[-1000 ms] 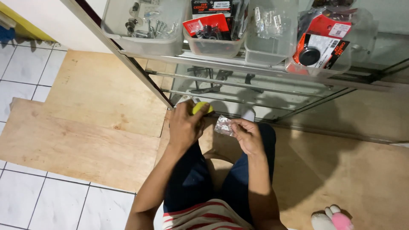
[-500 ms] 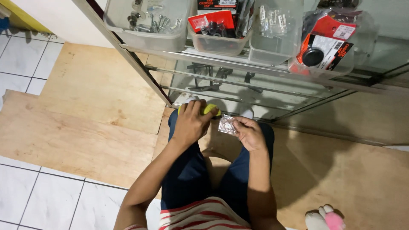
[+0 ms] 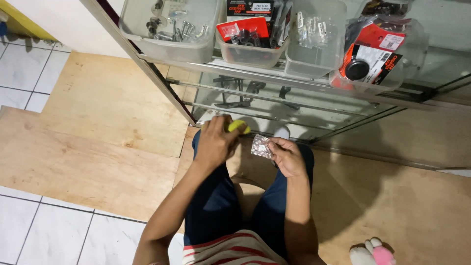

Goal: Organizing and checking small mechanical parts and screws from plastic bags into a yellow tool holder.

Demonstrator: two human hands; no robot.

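Note:
I look down at my lap while seated in front of a glass display case [image 3: 294,105]. My left hand [image 3: 216,142] is closed around a yellow object [image 3: 239,126], only its rounded end showing past my fingers. My right hand [image 3: 287,157] pinches a small clear plastic packet [image 3: 261,146] with shiny contents, held just above my right knee. The two hands are a short gap apart, not touching.
Clear plastic bins sit on top of the case: one with bolts [image 3: 169,29], one with red and black packaged parts [image 3: 250,34], another with small bags [image 3: 314,34]. Plywood sheets [image 3: 88,147] cover the tiled floor. A pink and white slipper [image 3: 373,252] lies at bottom right.
The camera view has shifted slightly. My left hand has moved a little to the left and lower with the yellow object; the right hand keeps the packet in much the same place.

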